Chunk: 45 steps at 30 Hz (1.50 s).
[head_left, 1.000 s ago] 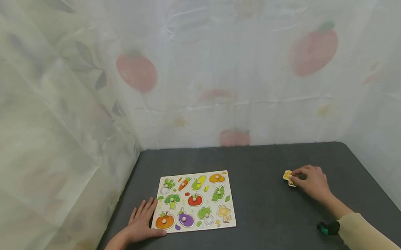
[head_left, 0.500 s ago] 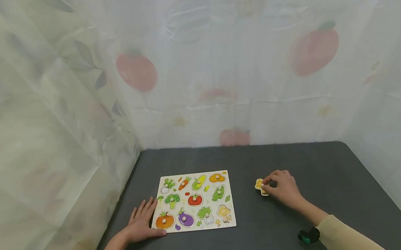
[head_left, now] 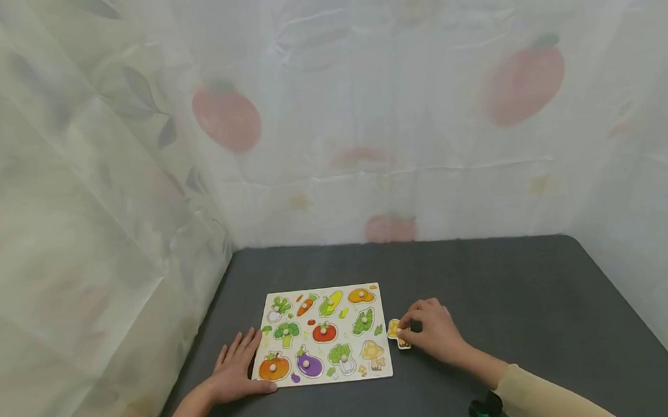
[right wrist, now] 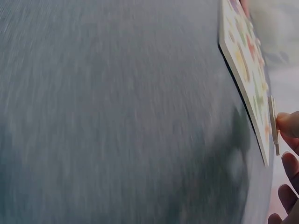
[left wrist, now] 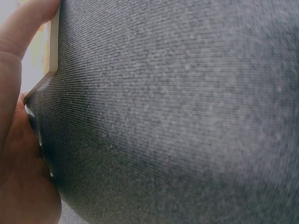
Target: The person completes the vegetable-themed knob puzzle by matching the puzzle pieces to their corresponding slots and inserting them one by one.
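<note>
A pale wooden puzzle board (head_left: 348, 312) with vegetable pieces lies on the dark table. My left hand (head_left: 232, 372), fingers spread, rests along its left edge, with the thumb at the near left corner. Between thumb and fingertips my right hand (head_left: 438, 332) pinches a yellow mushroom puzzle piece (head_left: 394, 329) just right of the board. In the right wrist view the mushroom piece (right wrist: 274, 125) is seen edge-on, raised above the table near the board (right wrist: 240, 70). The mushroom-shaped spot (head_left: 372, 355) at the board's near right corner shows a printed mushroom without a knob.
Knobbed pieces such as the tomato (head_left: 325, 333), eggplant (head_left: 309, 363) and broccoli (head_left: 287, 334) sit in the board. The dark table (head_left: 480, 275) extends to the right. Pale printed curtains (head_left: 314, 105) hang behind and along both sides.
My right hand has carried the mushroom piece leftward across the table, from the far right to beside the board's right edge. The left hand and the board have stayed in place.
</note>
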Each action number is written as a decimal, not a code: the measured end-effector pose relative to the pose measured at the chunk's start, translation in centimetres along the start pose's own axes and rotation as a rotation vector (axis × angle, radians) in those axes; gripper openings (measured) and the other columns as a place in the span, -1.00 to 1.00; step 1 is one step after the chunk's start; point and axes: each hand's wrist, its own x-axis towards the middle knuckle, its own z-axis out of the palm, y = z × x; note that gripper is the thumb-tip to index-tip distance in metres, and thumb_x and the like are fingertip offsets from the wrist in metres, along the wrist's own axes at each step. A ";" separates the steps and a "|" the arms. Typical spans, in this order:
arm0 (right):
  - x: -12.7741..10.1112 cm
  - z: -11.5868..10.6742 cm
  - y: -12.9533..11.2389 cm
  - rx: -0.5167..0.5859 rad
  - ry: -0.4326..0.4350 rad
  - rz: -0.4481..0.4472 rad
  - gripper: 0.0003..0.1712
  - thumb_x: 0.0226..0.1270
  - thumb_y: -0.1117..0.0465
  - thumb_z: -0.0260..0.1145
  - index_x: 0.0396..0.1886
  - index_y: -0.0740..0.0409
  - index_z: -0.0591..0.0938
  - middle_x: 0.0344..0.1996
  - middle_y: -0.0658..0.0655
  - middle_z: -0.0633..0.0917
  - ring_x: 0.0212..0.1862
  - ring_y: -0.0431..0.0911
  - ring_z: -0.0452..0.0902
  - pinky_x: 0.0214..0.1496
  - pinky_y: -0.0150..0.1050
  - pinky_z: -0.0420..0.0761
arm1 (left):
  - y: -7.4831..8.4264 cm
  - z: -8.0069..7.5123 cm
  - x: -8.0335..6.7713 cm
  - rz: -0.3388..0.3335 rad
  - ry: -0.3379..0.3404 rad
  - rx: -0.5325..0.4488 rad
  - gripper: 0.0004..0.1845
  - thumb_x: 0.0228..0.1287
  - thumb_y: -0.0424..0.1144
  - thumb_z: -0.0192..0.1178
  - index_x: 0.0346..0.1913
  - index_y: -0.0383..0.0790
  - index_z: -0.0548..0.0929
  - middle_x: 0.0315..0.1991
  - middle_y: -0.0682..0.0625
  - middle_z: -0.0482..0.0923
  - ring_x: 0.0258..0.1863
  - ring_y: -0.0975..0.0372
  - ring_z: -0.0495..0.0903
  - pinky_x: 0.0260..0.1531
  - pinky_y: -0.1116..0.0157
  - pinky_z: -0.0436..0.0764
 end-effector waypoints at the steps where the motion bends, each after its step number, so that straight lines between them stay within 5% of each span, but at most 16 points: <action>1: 0.0 0.4 -0.3 0.000 -0.006 -0.016 -0.87 0.20 0.00 0.59 -0.40 -0.34 0.75 -0.28 -0.27 0.55 0.01 -0.12 0.38 0.06 0.01 0.35 | -0.1 0.0 0.0 -0.004 0.001 0.004 0.38 -0.05 0.43 0.45 0.65 -0.26 -0.01 0.63 -0.30 -0.12 0.58 -0.28 -0.21 0.39 -0.37 -0.23; 13: -0.3 4.0 -2.7 0.026 -0.097 -0.094 -0.89 0.19 -0.03 0.58 -0.42 -0.32 0.75 -0.29 -0.24 0.55 -0.08 -0.17 0.34 0.02 0.02 0.35 | 0.0 -0.1 0.4 -0.014 -0.003 0.007 0.39 -0.06 0.46 0.42 0.66 -0.23 -0.02 0.64 -0.27 -0.13 0.58 -0.26 -0.22 0.41 -0.36 -0.26; 45: -0.2 5.2 -3.6 -0.032 -0.042 -0.115 -0.86 0.13 -0.01 0.60 -0.47 -0.28 0.75 -0.31 -0.21 0.55 -0.10 -0.17 0.34 0.07 0.05 0.38 | 0.0 -0.2 0.1 -0.014 0.007 -0.006 0.39 -0.06 0.45 0.43 0.66 -0.25 -0.01 0.64 -0.28 -0.12 0.58 -0.27 -0.22 0.41 -0.36 -0.27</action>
